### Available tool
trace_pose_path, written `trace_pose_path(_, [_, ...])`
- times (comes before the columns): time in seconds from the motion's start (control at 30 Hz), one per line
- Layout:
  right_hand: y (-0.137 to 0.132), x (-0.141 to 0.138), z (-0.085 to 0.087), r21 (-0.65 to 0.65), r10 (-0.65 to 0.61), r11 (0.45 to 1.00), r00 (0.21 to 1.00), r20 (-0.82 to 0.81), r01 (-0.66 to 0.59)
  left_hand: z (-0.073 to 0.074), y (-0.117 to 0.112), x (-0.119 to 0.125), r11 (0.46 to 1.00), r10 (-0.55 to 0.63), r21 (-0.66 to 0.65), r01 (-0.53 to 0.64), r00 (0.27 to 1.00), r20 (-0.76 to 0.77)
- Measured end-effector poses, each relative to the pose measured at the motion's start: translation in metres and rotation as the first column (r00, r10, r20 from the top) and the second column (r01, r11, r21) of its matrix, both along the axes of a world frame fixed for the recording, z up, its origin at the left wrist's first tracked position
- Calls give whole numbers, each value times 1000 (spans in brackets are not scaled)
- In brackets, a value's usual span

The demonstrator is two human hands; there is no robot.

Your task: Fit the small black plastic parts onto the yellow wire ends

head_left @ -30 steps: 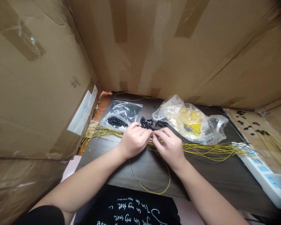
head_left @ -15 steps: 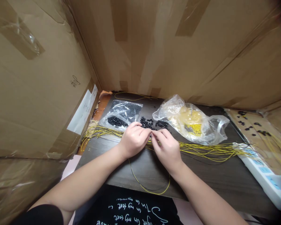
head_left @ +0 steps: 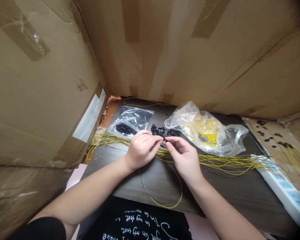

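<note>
My left hand is closed, thumb and forefinger pinched at the end of a thin yellow-and-black wire. That wire hangs in a loop below my hands, over the front of the table. My right hand is closed too, its thumb and forefinger pinching a small black plastic piece against the left fingertips. How the piece and wire end meet is too small to make out. Beneath both hands a long bundle of yellow and black wires runs across the table. Just beyond the fingertips lies a pile of small black pieces.
A clear bag of black pieces lies back left; a crumpled clear bag with yellow pieces lies back right. A white power strip sits at the table's right edge. Cardboard walls enclose the back and left.
My right hand has shifted slightly right and its fingers have opened out a little, showing the black piece. The left hand stays pinched, and the wire loop now shows further up its right side.
</note>
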State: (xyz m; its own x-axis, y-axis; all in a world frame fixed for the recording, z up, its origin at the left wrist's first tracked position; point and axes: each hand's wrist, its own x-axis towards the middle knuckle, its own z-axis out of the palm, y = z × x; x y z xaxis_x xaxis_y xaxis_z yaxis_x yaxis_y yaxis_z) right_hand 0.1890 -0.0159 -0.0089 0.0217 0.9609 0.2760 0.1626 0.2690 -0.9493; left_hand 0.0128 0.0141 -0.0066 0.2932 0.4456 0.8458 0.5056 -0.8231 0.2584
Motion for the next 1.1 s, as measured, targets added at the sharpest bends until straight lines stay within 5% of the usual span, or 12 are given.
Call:
trace_pose_path(0.33, [-7, -2, 11, -66, 3, 998, 995, -99, -10, 7, -4, -2, 999, 19, -47, -21, 999, -33])
trace_pose_path(1.1, [-14, -1, 7, 102, -118, 989, 989, 83, 110, 7, -9, -2, 999, 24, 30, -22, 997, -67])
